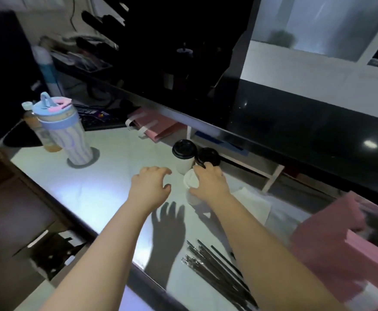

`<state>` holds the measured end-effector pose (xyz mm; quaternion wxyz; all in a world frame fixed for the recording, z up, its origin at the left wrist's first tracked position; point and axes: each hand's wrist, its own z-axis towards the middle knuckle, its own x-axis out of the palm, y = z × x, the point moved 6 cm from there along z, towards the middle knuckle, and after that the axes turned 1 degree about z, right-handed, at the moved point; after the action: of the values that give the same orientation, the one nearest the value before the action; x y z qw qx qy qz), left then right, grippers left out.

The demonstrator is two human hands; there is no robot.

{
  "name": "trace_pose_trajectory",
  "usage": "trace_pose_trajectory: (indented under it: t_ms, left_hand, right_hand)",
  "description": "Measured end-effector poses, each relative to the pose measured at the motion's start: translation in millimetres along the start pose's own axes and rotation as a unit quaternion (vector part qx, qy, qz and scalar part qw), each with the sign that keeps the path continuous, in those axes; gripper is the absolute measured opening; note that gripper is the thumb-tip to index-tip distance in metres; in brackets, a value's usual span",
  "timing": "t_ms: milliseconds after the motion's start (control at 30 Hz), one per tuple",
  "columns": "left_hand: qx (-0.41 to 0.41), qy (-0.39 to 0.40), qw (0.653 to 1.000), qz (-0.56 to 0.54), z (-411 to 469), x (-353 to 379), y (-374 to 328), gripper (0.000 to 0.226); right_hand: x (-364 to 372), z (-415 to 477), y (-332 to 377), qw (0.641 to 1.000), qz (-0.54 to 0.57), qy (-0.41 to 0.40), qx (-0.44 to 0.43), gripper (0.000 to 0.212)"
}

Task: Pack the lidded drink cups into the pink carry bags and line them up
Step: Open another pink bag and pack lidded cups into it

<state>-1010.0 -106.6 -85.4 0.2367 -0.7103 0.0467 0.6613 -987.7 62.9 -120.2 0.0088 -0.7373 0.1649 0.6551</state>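
Two white paper cups with black lids stand close together at the back of the white counter [107, 180]. The left cup [184, 157] is upright and free. My right hand [208, 185] grips the white body of the second cup [191, 181], which looks tilted, its black lid [209, 156] showing behind my fingers. My left hand [149, 187] hovers just left of it, fingers loosely spread and holding nothing. Flat pink carry bags [155, 126] with white handles lie further back. Another pink bag [327, 241] stands at the right, blurred.
A striped tumbler [71, 138] with a blue lid and an amber drink bottle [37, 129] stand at the back left. Several black straws [217, 265] lie near the front edge. White paper [255, 203] lies right of my hand. A dark raised ledge [273, 122] overhangs the back.
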Motion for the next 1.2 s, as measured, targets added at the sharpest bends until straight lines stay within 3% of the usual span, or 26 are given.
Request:
trace_pose_trajectory:
  t_ms: [267, 467, 600, 733, 900, 967, 1067, 1133, 1200]
  left_hand:
    - [0.027, -0.008, 0.999, -0.021, 8.6, -4.1, -2.3, 0.042]
    - [0.181, -0.107, 0.968, -0.137, 19.2, -53.2, -99.4, 0.035]
    - [0.31, -0.131, 0.923, -0.189, 1.5, -65.5, -207.0, 0.032]
    - [0.419, -0.033, 0.88, -0.223, -26.9, -38.1, -309.8, 0.031]
    - [0.451, 0.117, 0.853, -0.233, -60.5, 7.3, -387.5, 0.02]
    - [0.463, 0.145, 0.852, -0.198, -68.6, 20.5, -401.7, 0.02]
    - [0.48, 0.175, 0.856, -0.086, -75.3, 39.4, -411.0, 0.02]
    - [0.502, 0.162, 0.849, -0.012, -80.3, 47.1, -414.5, 0.037]
    - [0.522, 0.148, 0.836, 0.083, -85.8, 55.1, -412.6, 0.079]
  right_hand:
    - [-1.2, -14.5, 10.0, 0.997, 0.078, -0.024, 0.004, 0.077]
    - [-144.6, -108.0, -68.7, 0.946, 0.197, -0.251, 0.05, 0.071]
    - [-216.7, -195.4, -158.0, 0.914, 0.176, -0.342, 0.132, 0.067]
    - [-224.4, -258.4, -220.7, 0.909, 0.148, -0.331, 0.207, 0.063]
    - [-200.3, -304.8, -262.6, 0.903, 0.125, -0.323, 0.253, 0.064]
    - [-193.7, -317.0, -275.4, 0.897, 0.13, -0.323, 0.274, 0.064]
    - [-166.9, -312.4, -281.5, 0.919, 0.119, -0.238, 0.291, 0.07]
    - [-143.1, -301.3, -281.8, 0.937, 0.109, -0.178, 0.281, 0.074]
    - [-130.9, -298.5, -290.3, 0.935, 0.126, -0.159, 0.289, 0.075]
